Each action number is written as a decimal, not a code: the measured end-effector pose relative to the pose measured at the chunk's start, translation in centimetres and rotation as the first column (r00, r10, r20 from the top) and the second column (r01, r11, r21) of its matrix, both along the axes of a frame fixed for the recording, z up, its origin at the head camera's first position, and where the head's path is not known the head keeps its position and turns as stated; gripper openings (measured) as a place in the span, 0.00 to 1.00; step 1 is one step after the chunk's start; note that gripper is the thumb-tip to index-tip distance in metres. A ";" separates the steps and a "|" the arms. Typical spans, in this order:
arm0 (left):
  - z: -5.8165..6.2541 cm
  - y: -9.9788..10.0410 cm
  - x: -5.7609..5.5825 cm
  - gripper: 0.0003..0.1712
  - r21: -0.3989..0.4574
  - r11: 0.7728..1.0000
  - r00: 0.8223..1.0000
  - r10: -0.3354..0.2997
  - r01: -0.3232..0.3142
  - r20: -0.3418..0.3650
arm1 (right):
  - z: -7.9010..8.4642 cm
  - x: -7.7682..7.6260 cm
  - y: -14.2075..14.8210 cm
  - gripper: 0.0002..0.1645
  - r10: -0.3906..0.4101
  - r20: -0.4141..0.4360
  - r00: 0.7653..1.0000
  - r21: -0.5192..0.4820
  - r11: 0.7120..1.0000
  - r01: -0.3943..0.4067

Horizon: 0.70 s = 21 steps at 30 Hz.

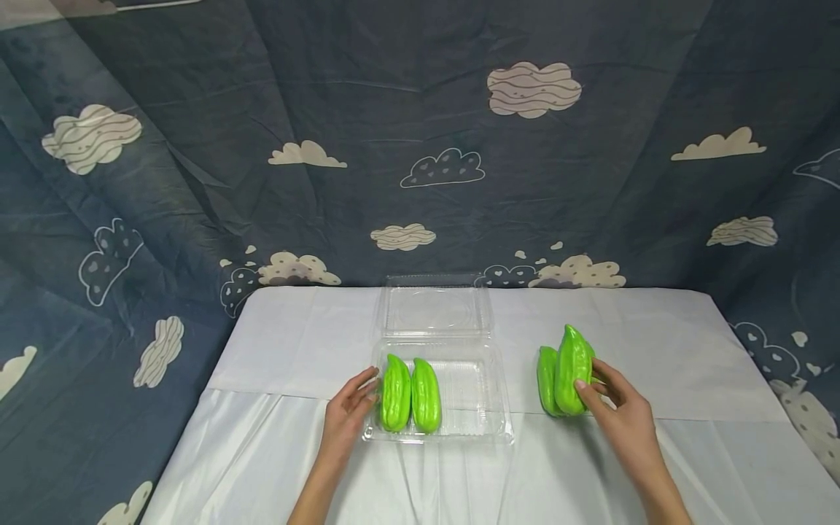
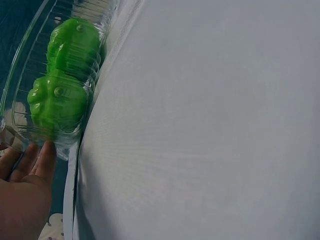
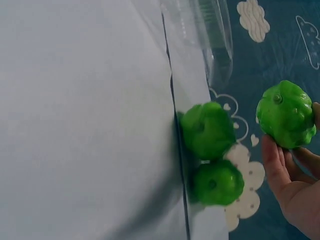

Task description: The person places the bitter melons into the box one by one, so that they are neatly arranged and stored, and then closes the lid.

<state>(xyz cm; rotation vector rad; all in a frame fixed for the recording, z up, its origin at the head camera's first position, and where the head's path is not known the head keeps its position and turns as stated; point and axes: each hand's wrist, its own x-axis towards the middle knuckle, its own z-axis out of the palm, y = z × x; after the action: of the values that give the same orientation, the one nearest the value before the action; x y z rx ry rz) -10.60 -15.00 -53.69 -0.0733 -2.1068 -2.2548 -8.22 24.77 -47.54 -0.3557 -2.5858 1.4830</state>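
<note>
In the head view, a table with white cloth (image 1: pixel 295 343) carries a clear plastic container (image 1: pixel 469 394), whose opened lid (image 1: pixel 434 310) lies toward the far edge of the table. Two green gourds, the left one (image 1: pixel 396 397) and the right one (image 1: pixel 426 397), lie side by side in the left half of the container. The left hand (image 1: pixel 351 410) is at the left edge of the container, with its fingers relaxed. Between the container and the right edge of the table, the right hand (image 1: pixel 620 415) holds a third gourd (image 1: pixel 573 372) between thumb and fingers; a fourth gourd (image 1: pixel 546 383) is partly hidden behind it.

In the left wrist view, the fingertips touch the end of the container, and both its gourds show through the plastic wall.

In the right wrist view, the held gourd is apart from two others: the fourth gourd and, just beside it, a fifth gourd (image 3: pixel 218 183), both on the table. A dark cloud-printed cloth (image 3: pixel 260 205) is beyond.
</note>
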 end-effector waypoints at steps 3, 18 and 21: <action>0.0 -0.1 0.0 0.25 0.006 1.000 1.000 0.000 0.000 0.004 | 0.2 -0.4 -0.7 0.39 0.017 -0.016 1.000 -0.015 1.000 -0.017; 0.1 -0.1 -0.1 0.25 -0.008 1.000 1.000 0.006 -0.006 0.024 | 0.4 -1.3 -3.9 0.36 0.076 -0.039 0.996 -0.065 0.995 -0.078; 0.0 -0.1 -0.1 0.25 -0.007 1.000 1.000 0.006 -0.006 0.025 | 0.1 -1.4 -4.5 0.36 0.103 -0.053 0.993 -0.089 0.990 -0.107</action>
<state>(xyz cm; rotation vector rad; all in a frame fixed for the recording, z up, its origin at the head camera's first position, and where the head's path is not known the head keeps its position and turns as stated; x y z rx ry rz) -10.72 -15.06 -53.68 -0.0392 -2.1241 -2.2577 -9.58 20.32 -47.46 -0.1937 -2.5405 1.6280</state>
